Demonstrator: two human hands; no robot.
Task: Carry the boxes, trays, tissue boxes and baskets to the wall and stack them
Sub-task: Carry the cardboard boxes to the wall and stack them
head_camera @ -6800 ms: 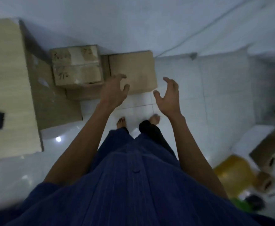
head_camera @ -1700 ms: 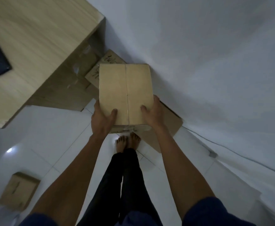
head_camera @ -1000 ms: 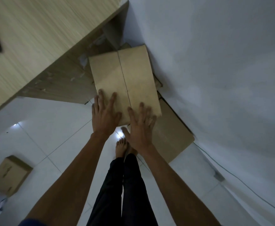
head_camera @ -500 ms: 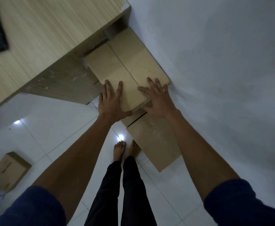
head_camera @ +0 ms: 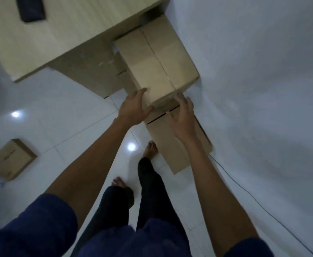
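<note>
A plain cardboard box (head_camera: 157, 60) sits on top of the stack against the white wall, beside the wooden desk. Below it a longer flat box (head_camera: 172, 143) lies on the floor along the wall. My left hand (head_camera: 135, 108) is at the top box's near left corner, fingers loosely spread, and whether it touches the box I cannot tell. My right hand (head_camera: 183, 117) hovers over the gap between the two boxes, fingers relaxed and holding nothing.
The wooden desk (head_camera: 62, 28) with a dark object (head_camera: 31, 9) on it stands at the upper left. A small cardboard box (head_camera: 10, 159) lies on the white tile floor at the left. A thin cable (head_camera: 244, 191) runs along the wall's base. My bare feet stand near the flat box.
Both hands have drawn back from pressing flat on the top box toward its near edge. The box stays on the stack by the wall. One foot has stepped back.
</note>
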